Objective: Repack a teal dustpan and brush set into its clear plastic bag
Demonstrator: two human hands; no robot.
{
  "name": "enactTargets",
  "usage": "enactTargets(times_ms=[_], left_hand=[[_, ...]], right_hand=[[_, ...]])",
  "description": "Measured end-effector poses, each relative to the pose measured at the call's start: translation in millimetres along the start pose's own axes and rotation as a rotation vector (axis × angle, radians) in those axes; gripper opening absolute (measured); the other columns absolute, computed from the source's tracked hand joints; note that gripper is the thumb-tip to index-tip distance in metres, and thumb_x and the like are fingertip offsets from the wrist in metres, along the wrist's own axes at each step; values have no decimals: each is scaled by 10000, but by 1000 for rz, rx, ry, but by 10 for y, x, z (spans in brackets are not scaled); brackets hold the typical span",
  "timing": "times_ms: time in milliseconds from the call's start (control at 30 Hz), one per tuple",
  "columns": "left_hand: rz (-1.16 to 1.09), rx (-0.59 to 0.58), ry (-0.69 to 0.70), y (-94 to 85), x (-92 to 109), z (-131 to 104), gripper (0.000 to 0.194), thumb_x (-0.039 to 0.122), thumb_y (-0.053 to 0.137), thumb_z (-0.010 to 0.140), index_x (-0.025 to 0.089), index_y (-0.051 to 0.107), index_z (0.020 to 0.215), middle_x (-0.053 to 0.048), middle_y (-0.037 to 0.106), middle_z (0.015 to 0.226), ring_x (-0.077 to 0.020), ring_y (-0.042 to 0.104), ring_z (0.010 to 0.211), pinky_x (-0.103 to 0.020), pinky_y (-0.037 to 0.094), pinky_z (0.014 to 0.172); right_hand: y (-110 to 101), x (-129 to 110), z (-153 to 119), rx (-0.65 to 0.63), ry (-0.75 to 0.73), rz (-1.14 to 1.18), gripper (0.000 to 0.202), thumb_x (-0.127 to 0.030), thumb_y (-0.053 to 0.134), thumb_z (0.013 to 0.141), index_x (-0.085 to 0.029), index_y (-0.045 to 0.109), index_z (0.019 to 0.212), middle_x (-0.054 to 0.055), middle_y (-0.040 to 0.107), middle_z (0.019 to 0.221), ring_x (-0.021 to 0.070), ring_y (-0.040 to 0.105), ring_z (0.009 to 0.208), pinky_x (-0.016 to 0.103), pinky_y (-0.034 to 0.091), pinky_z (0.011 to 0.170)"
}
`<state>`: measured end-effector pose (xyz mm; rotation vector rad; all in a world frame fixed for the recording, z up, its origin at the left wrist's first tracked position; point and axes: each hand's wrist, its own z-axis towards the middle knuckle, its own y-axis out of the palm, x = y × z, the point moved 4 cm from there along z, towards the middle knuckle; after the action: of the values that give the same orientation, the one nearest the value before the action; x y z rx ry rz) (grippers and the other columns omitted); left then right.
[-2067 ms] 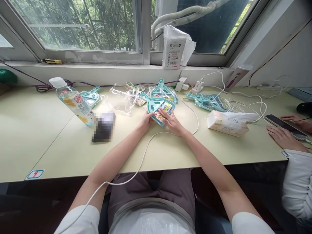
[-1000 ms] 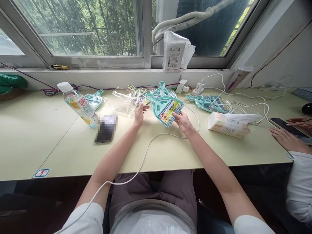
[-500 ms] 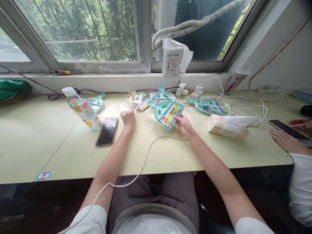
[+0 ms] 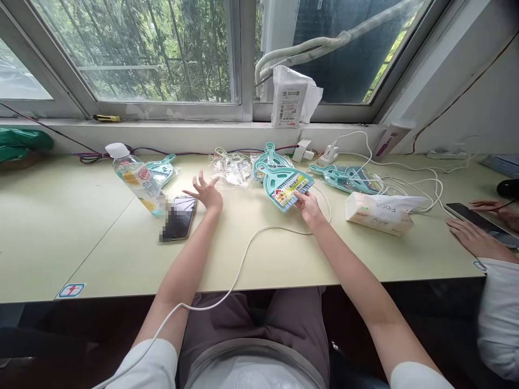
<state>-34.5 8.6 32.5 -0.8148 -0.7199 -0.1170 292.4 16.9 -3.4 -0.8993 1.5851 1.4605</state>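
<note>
A teal mini dustpan and brush set point(image 4: 284, 186) with a yellow printed label is gripped at its lower right edge by my right hand point(image 4: 308, 208). Its handle points up and left, over another teal dustpan set point(image 4: 271, 155) lying behind it. My left hand point(image 4: 210, 194) is raised with its fingers spread and nothing in them, near the phone point(image 4: 184, 216). Crumpled clear plastic wrapping point(image 4: 233, 168) lies just beyond that hand, with a pale handle loop at its far end.
A drink bottle point(image 4: 135, 181) stands left, before a wrapped teal set point(image 4: 162, 172). To the right lie more wrapped sets point(image 4: 351, 178), a tissue pack point(image 4: 379, 212) and white cables point(image 4: 436, 181). One cable point(image 4: 243, 254) crosses toward my lap. Another person's hands point(image 4: 478, 235) rest at far right.
My left hand has opened from closed fingers at the clear wrapping and drawn back slightly left. The dustpan set in my right hand has shifted a little right and up.
</note>
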Motion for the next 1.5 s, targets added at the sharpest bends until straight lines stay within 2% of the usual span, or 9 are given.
enactTargets(times_ms=[100,200,333,433,533,700,900,1200,1500], left_hand=[[-60,39,-296,22,-225,98,594,-18,456,737,389,659,1119,3,353,1501,-316,284,1390,-707,45,1093],[-114,153,-385,-58,-254,105,619,-7,430,721,366,622,1177,-1,331,1514,-326,268,1395,-673,74,1106],[-115,157,-143,-80,-26,31,484,69,392,799,281,604,1179,-36,405,1471,-278,304,1381,-556,142,1146],[-64,-79,134,123,171,-86,420,266,449,874,209,532,1282,-92,465,1427,-265,352,1357,-470,162,1166],[77,-277,247,359,211,-212,670,412,558,824,124,397,1408,-162,402,1472,-315,302,1386,-491,115,1173],[161,-393,329,466,120,-238,431,198,452,851,163,569,1264,-129,542,1354,-299,449,1268,-440,279,1112],[1,-276,259,338,92,-157,301,130,460,844,210,661,1053,-95,668,1114,-289,535,1121,-402,430,934],[-244,-17,141,172,80,-76,184,223,490,891,212,646,988,-73,680,984,-257,556,972,-371,422,848],[-238,-36,425,175,308,-245,180,169,530,861,241,643,980,-28,688,1065,-243,537,1045,-374,387,919]], right_hand=[[14,32,0,-9,17,9,264,-168,726,679,-199,621,919,28,722,958,188,703,881,329,625,782],[47,38,-17,-29,24,-1,252,-170,734,680,-201,628,906,24,725,949,185,704,861,329,628,774],[94,25,-54,-53,40,-16,233,-156,718,704,-200,637,918,17,726,933,167,705,822,311,626,776],[117,8,-76,-65,41,-30,224,-150,707,718,-192,640,927,18,721,950,157,704,811,298,621,788],[130,-5,-83,-84,33,-52,236,-155,715,716,-191,642,937,23,713,986,161,703,829,301,617,802],[153,-1,-90,-118,35,-98,244,-171,726,705,-199,650,936,19,712,979,166,698,842,294,616,781],[215,15,-139,-164,32,-172,248,-198,739,697,-205,664,934,16,709,986,166,689,836,308,614,771],[177,14,-101,-174,28,-221,266,-216,743,684,-205,668,939,26,709,1016,180,685,844,342,607,783],[244,88,-151,-175,7,-229,325,-267,759,671,-209,650,971,35,716,963,199,685,857,384,592,813]])
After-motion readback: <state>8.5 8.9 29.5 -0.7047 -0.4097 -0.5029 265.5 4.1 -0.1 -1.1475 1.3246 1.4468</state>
